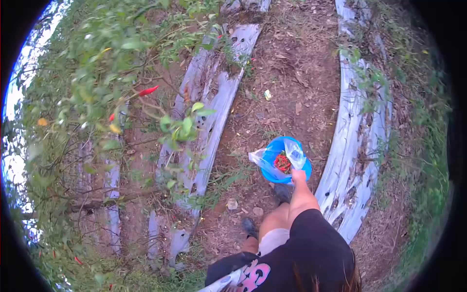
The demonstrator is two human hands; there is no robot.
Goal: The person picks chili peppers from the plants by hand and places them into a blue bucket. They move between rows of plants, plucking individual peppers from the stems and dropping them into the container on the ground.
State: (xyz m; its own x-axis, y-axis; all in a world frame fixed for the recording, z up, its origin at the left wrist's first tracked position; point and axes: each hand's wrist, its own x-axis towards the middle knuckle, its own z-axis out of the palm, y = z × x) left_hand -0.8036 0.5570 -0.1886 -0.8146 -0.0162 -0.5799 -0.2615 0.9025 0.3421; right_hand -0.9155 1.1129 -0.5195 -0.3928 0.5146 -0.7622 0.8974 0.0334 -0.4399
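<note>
My right hand (298, 175) is closed on the near rim of a blue bucket (307, 168), which hangs low in front of my legs. A clear plastic bag (295, 152) lines the bucket and folds over its rim. Red chillies (282, 162), some with green stems, lie in a small heap at the bottom. My left hand does not show. To the left, a red chilli (149, 90) hangs on a leafy plant, with another red chilli (112, 117) lower down.
Torn silvery plastic sheeting (214, 121) runs along the bed on the left, and more sheeting (348, 126) lies on the right. Between them is a dirt path (292, 82) with dry leaves. Leafy branches (185, 127) reach in from the left.
</note>
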